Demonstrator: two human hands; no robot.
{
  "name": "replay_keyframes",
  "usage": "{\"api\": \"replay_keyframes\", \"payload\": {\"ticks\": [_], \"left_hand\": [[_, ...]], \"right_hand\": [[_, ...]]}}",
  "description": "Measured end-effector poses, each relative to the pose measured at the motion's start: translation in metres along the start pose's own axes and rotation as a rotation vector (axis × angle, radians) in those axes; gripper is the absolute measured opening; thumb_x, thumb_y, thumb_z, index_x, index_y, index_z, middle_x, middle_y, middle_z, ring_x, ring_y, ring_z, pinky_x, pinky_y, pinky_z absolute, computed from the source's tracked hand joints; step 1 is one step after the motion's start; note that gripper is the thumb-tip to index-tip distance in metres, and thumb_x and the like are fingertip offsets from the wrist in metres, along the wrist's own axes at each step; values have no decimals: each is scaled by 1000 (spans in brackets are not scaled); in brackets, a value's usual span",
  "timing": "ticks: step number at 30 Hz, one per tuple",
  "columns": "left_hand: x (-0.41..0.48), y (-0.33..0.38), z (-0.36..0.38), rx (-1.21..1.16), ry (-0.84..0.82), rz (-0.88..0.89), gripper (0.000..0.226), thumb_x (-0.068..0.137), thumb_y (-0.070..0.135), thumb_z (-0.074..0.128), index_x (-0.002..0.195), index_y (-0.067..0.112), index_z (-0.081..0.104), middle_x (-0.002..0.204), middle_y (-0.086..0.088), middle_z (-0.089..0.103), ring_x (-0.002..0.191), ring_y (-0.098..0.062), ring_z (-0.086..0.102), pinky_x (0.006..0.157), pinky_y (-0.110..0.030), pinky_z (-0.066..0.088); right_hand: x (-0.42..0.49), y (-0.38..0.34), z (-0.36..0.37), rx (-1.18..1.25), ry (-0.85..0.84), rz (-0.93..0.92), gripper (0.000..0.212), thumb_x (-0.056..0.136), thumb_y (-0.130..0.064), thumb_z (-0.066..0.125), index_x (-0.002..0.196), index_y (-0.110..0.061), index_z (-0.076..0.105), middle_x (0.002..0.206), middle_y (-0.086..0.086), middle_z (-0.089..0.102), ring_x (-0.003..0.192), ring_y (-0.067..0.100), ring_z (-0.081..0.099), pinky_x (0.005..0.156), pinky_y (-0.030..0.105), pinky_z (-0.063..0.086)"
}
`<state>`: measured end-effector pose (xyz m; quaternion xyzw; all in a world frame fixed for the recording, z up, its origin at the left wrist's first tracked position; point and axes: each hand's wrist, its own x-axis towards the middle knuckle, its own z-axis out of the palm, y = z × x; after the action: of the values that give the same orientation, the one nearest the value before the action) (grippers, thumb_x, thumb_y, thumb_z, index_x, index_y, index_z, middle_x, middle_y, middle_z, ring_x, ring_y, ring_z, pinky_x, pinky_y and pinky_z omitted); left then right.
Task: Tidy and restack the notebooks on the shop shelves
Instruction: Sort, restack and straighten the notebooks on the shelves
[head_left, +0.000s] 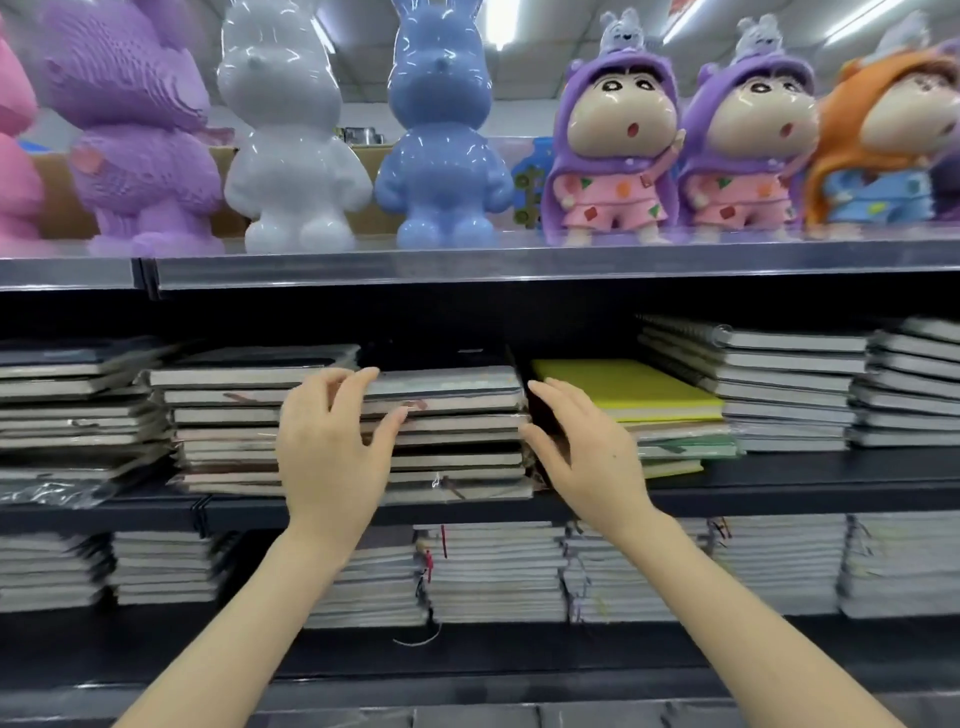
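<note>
Left hand (332, 441): your fingers lay spread on the middle stack (457, 431), holding nothing.
Right hand (582, 452): fingers straight against its side.
Progress: neighbouring stacks (78, 415) lay crooked.

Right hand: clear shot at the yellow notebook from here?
Probably yes. The right hand sits just beside the yellow notebook, which lies topmost with nothing on it and open space under the upper shelf.

The white rabbit (291, 150) and blue rabbit (441, 150) look like smooth, glossy plastic; the purple figure (135, 135) is rough-surfaced. The notebooks (457, 431) show paper edges under shiny film; the yellow notebook (623, 384) looks matt.
</note>
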<state>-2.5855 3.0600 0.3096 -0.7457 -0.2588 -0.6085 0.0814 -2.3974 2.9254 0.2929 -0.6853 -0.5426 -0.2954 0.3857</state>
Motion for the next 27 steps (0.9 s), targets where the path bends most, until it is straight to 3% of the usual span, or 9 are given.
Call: {"api": "replay_keyframes", "payload": {"ticks": [4, 9, 12, 14, 17, 20, 24, 27], "left_hand": [[-9, 48, 13, -108, -41, 312, 30, 81, 22, 72, 106, 5, 66, 97, -9, 63, 89, -23, 56, 81, -26, 41], [-21, 100, 54, -194, -271, 407, 40, 84, 33, 66, 117, 9, 62, 106, -5, 63, 99, -21, 57, 88, -29, 45], [-21, 124, 78, -109, -344, 398, 44, 82, 38, 68, 115, 8, 64, 106, -5, 65, 97, -23, 61, 85, -33, 49], [-20, 140, 90, -50, -413, 291, 51, 85, 47, 59, 116, 8, 64, 110, -6, 66, 98, -24, 63, 82, -32, 51], [-19, 154, 107, -96, -539, -34, 60, 91, 53, 45, 137, 15, 47, 141, -11, 46, 125, -28, 47, 100, -33, 39], [-21, 158, 119, -220, -596, -178, 59, 94, 47, 47, 144, 19, 37, 148, -9, 38, 133, -23, 39, 105, -29, 31], [-21, 159, 121, -237, -586, -215, 58, 93, 42, 52, 142, 14, 40, 134, -7, 55, 123, -20, 50, 98, -27, 39], [-23, 162, 118, -272, -488, -281, 53, 87, 36, 64, 132, 11, 52, 118, -6, 65, 111, -18, 58, 89, -24, 42]], "right_hand": [[-22, 59, -27, -174, -14, 136, 62, 90, -57, 38, 127, -13, 59, 129, 8, 60, 118, 25, 58, 87, 36, 52], [-16, 113, -59, -282, -201, 150, 72, 80, -73, 34, 130, -26, 56, 139, 4, 51, 127, 26, 49, 94, 40, 46], [-6, 133, -69, -427, -183, 0, 58, 82, -68, 38, 115, -29, 66, 117, 0, 66, 102, 23, 66, 71, 31, 53], [1, 146, -72, -479, -207, -49, 65, 79, -74, 32, 108, -29, 69, 104, -1, 70, 88, 23, 69, 69, 31, 50], [10, 165, -71, -412, -323, -36, 101, 65, -93, 6, 130, -34, 56, 134, 2, 57, 124, 26, 52, 98, 43, 38], [12, 185, -65, -150, -399, 49, 115, 50, -101, 7, 140, -38, 42, 149, 0, 39, 141, 24, 27, 114, 39, 24], [12, 186, -64, -67, -344, 7, 107, 53, -97, 25, 134, -32, 53, 140, 4, 51, 133, 25, 40, 110, 38, 31], [5, 182, -59, -141, -141, -115, 77, 69, -76, 42, 116, -21, 68, 115, 7, 68, 109, 29, 61, 90, 37, 48]]}}
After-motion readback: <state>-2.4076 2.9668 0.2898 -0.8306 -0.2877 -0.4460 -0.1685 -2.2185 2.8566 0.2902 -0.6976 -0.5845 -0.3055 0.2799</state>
